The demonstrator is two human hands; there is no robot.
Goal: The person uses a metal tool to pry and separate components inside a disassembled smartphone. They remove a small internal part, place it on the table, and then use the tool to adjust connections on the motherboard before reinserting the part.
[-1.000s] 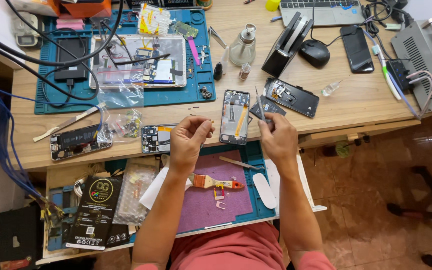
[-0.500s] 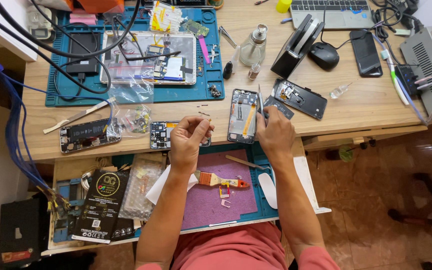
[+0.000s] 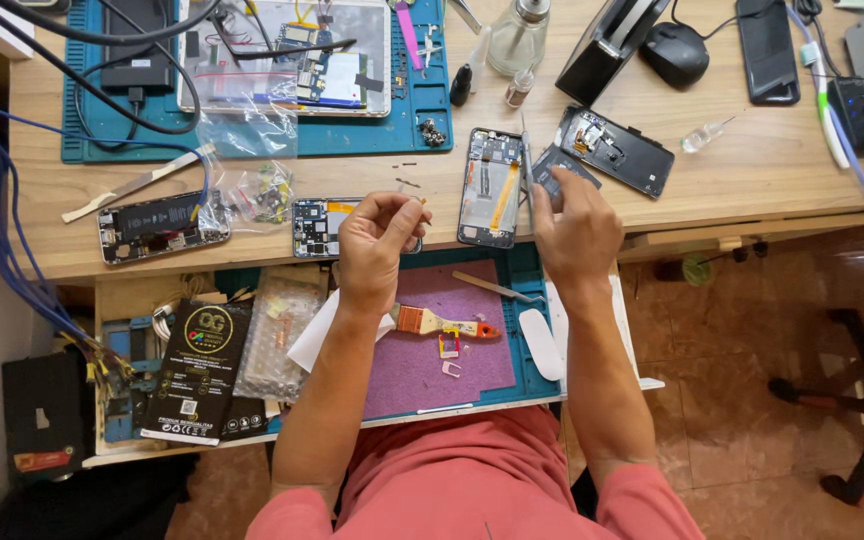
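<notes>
My left hand (image 3: 377, 245) is raised over the desk's front edge, fingertips pinched on a tiny part too small to identify. My right hand (image 3: 574, 230) grips thin metal tweezers (image 3: 526, 160) that point up beside an opened phone frame (image 3: 491, 187) with a yellow strip inside. A small dark phone piece (image 3: 555, 168) lies just above my right fingers. A second small circuit-filled phone body (image 3: 316, 226) lies left of my left hand.
A pulled-out drawer holds a purple mat (image 3: 457, 340), a small brush (image 3: 447, 324) and a black packet (image 3: 197, 370). Another opened phone (image 3: 614, 150), a glass bottle (image 3: 518, 38), a mouse (image 3: 674, 54), a blue mat (image 3: 252, 140) with a tablet, and cables crowd the desk (image 3: 752, 170).
The view has closed in on the desk. My left hand rose slightly with its pinched part; my right hand stayed by the open phone frame holding the tweezers.
</notes>
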